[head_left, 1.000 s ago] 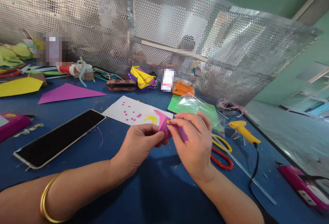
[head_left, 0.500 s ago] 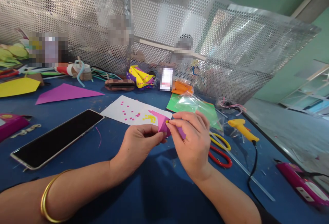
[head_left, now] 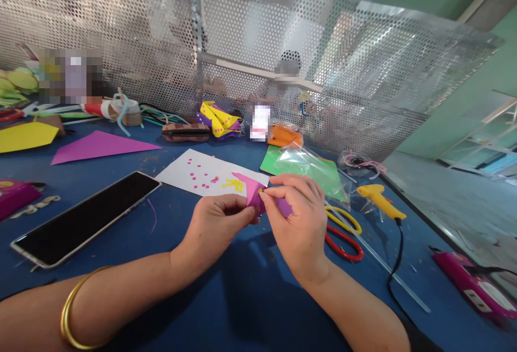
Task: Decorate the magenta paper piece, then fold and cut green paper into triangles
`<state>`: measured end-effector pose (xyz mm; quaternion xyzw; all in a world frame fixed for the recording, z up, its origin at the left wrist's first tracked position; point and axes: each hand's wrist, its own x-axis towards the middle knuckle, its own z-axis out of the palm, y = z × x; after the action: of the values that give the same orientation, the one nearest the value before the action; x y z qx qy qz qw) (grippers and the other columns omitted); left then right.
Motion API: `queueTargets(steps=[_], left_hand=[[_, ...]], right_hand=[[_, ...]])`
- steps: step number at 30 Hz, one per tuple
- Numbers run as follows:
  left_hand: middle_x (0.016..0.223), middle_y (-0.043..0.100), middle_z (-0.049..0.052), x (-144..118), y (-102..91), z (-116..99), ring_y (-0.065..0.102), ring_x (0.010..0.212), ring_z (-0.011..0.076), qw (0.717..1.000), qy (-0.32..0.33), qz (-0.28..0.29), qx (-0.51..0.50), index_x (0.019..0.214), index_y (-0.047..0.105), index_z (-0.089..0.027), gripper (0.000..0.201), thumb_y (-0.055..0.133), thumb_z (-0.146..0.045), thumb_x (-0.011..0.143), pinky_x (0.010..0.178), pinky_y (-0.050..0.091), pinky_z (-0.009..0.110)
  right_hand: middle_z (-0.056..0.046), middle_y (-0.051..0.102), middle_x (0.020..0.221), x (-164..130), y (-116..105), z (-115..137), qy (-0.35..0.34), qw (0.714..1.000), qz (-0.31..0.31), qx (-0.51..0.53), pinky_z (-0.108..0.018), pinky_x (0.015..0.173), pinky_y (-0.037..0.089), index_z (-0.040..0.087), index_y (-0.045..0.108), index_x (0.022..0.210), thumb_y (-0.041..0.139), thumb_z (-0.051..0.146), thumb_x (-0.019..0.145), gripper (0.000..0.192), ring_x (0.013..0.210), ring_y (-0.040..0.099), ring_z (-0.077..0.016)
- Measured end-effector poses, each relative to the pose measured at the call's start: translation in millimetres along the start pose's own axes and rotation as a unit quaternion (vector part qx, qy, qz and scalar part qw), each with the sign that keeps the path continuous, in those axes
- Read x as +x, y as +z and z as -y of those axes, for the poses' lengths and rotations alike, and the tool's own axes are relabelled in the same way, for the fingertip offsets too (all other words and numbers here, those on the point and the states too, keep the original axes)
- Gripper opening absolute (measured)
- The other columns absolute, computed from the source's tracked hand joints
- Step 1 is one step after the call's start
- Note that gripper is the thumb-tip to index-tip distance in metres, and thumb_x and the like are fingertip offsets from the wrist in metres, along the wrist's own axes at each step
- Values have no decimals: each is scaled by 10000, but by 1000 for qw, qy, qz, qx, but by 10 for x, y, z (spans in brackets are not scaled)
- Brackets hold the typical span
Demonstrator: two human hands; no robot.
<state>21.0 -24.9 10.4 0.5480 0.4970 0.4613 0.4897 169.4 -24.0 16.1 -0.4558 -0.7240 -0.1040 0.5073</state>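
A folded or curved purple craft sheet (head_left: 253, 190) is pinched between the thumb and fingers of my left hand (head_left: 218, 225). On its right side, my right hand (head_left: 301, 225) closes thumb and forefinger on a tiny yellow piece (head_left: 260, 191), held against the purple sheet. The other right fingers are raised and bent. Just beyond the hands lies a white sheet (head_left: 181, 169) with small pink squares (head_left: 194, 174) scattered at its left and a cluster of yellow squares (head_left: 234, 184) near the purple sheet. My fingers hide part of the purple sheet.
A phone (head_left: 86, 217) lies at left, below a flat purple sheet (head_left: 100, 148). Scissors with red and yellow handles (head_left: 347, 244), a clear stick (head_left: 407, 282) and a corded yellow glue gun (head_left: 379, 201) are at right. A perforated metal screen (head_left: 250, 23) stands behind.
The view has shifted slightly. Both hands keep nearly the same pose, and the right fingertips still press the yellow piece against the purple sheet.
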Motion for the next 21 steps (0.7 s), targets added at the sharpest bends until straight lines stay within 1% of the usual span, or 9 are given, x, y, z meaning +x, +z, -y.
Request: queueTargets(steps=[5,8,10,12,14,17,19,20,21], left_hand=[[640,724,10,17,-19,-54,637,653,144,998,-32,-4,-49,656,727,-186,123,724,-294,715,625,464,227],[648,733,20,39,-51,-76,645,652,132,993,-65,2,-99,686,730,-173,149,756,-314,727,617,466,212],[670,736,22,67,-77,-66,644,655,121,989,-83,6,-125,705,738,-169,147,764,-310,738,608,459,202],[693,734,18,103,-101,-46,645,665,111,984,-98,2,-148,717,745,-169,133,774,-297,740,598,450,191],[711,725,12,141,-119,-28,650,683,109,979,-113,-8,-169,727,750,-171,125,795,-287,726,589,444,185],[734,715,11,182,-137,-9,657,709,116,973,-129,-19,-190,737,755,-170,144,829,-286,694,583,441,185],[747,713,14,198,-142,2,660,714,122,971,-135,-21,-198,737,756,-168,158,843,-286,677,580,444,188],[751,711,15,204,-142,7,662,716,125,969,-137,-22,-202,731,755,-167,162,848,-284,669,580,446,190],[751,708,15,209,-141,12,664,718,128,968,-141,-24,-204,727,753,-166,166,853,-282,663,581,449,192]], right_hand=[[-31,719,933,13,-52,7,-7,1000,-5,10,-440,941,475,235,683,859,633,182,890,79,943,654,-208],[-41,720,955,100,-159,-85,-29,999,-25,-7,-410,909,497,236,677,912,598,178,906,98,949,657,-206],[-69,723,998,199,-288,-247,-51,995,-34,-79,-428,927,486,219,676,957,593,208,906,98,983,658,-232],[-115,720,1058,305,-479,-507,-54,979,-29,-196,-471,942,461,190,683,1013,558,257,916,172,1030,654,-290],[-165,704,1107,379,-728,-850,14,942,-9,-334,-521,937,429,165,688,1060,508,312,921,271,1046,645,-354],[-282,686,1015,383,-1129,-1438,201,845,94,-486,-550,838,441,84,701,1054,446,498,911,507,1021,637,-445],[-323,676,975,327,-1333,-1803,320,775,195,-508,-553,740,463,79,721,951,449,585,880,580,955,646,-479],[-308,686,918,292,-1400,-1957,371,754,238,-487,-531,679,473,110,730,862,488,585,856,533,867,669,-459],[-282,693,817,257,-1443,-2087,385,752,251,-472,-491,604,474,132,722,755,526,563,836,481,754,681,-424]])
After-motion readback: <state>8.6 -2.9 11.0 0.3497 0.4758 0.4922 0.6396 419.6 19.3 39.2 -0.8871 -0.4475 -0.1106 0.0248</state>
